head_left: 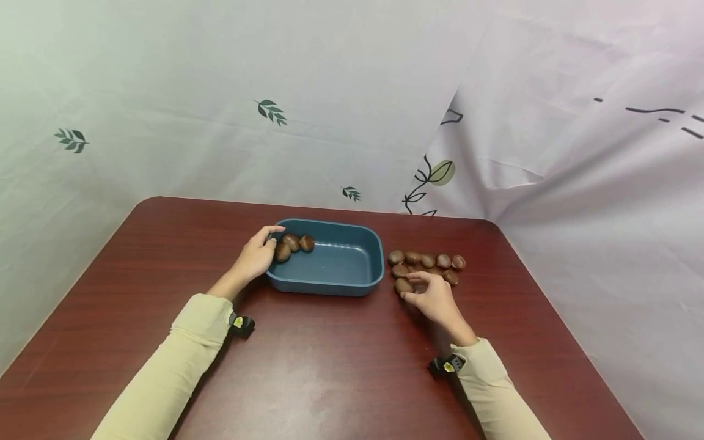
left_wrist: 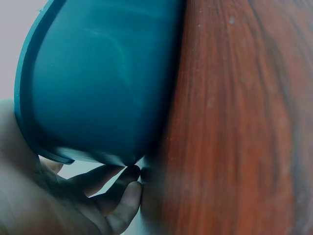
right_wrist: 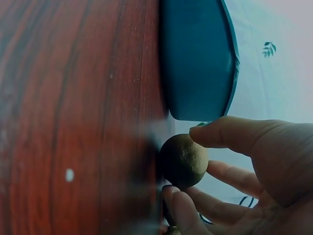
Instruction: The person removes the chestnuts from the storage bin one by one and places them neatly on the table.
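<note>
My left hand (head_left: pixel 258 253) grips the left end of a blue plastic basin (head_left: pixel 324 286), thumb at the rim and fingers against the outer wall, as the left wrist view shows. Three brown chestnuts (head_left: pixel 307 244) lie inside at that end. To the right of the basin, my right hand (head_left: pixel 434 298) has thumb and fingers around a chestnut (right_wrist: pixel 183 161) at the near left of a group. In the right wrist view the thumb touches its top side and the fingertips sit at its lower side. The hand partly covers other chestnuts (head_left: pixel 412 257) behind it.
The chestnuts right of the basin lie close together in rough rows on the dark red wooden table (head_left: pixel 308 366). A white cloth (head_left: pixel 209 122) with leaf prints hangs behind the table and along its right side. Each wrist wears a small black camera strap (head_left: pixel 242 327).
</note>
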Available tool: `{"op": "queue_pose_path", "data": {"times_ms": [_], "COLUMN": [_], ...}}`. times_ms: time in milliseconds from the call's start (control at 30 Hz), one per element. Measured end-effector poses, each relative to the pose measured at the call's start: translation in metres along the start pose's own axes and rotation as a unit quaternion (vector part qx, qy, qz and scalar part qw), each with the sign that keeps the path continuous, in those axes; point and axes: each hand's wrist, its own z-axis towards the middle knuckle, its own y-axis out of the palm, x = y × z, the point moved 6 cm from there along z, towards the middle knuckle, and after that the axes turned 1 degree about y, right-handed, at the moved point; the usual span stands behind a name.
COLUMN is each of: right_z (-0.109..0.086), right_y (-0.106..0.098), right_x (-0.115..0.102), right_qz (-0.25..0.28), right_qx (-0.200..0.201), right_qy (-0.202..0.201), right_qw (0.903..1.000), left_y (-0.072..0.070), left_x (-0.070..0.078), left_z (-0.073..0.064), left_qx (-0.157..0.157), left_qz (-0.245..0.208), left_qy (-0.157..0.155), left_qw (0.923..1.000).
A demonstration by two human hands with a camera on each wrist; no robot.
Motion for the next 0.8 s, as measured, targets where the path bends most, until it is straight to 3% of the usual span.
{"op": "queue_pose_path", "data": {"times_ms": [500, 633, 800], "right_z": [-0.005, -0.003, 0.008], "right_y": [-0.013, -0.019, -0.013], "right_x": [0.000, -0.018, -0.059], "right_qz": [0.002, 0.010, 0.034], "right_qx": [0.010, 0.020, 0.019], "right_qy": [0.017, 0.008, -0.033], "right_qw": [0.9998, 0.9997, 0.9987], "left_y": [0.002, 0.002, 0.000], "left_x": [0.000, 0.002, 0.002], "left_z": [0.001, 0.000, -0.002], "left_qx": [-0.002, -0.007, -0.004], "left_qz": [-0.004, -0.007, -0.008], "left_qy": [-0.005, -0.005, -0.005], "left_qw": [1.0000, 0.9999, 0.9999]}}
